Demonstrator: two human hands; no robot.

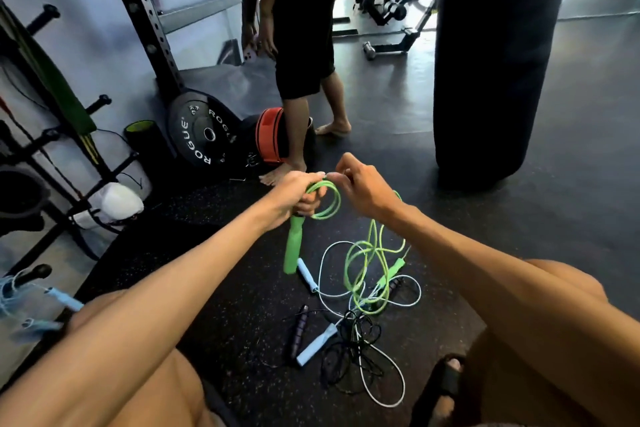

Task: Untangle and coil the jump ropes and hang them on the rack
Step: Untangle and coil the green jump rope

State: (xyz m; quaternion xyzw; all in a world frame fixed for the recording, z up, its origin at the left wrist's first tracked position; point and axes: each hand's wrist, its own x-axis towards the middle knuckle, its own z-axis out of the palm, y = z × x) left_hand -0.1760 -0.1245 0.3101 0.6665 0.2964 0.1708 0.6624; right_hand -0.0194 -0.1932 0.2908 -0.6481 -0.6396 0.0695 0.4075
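Left hand [298, 196] gripping green foam handle [292, 248] plus loops of thin green plastic jump rope [330, 204]; right hand [363, 189] pinching it; rest trailing onto black rubber floor [225, 270]. Likely light, springy, slick: grip handle.

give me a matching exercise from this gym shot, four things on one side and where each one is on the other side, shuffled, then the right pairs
Things
1 green rope
2 black rope
3 weight plate
4 punching bag

Places
a leaning at the foot of the black upright, on the left
b partly coiled in the left hand
c tall and dark, at the right of the view
d lying wholly on the floor, in no hand

Pairs: 1-b, 2-d, 3-a, 4-c
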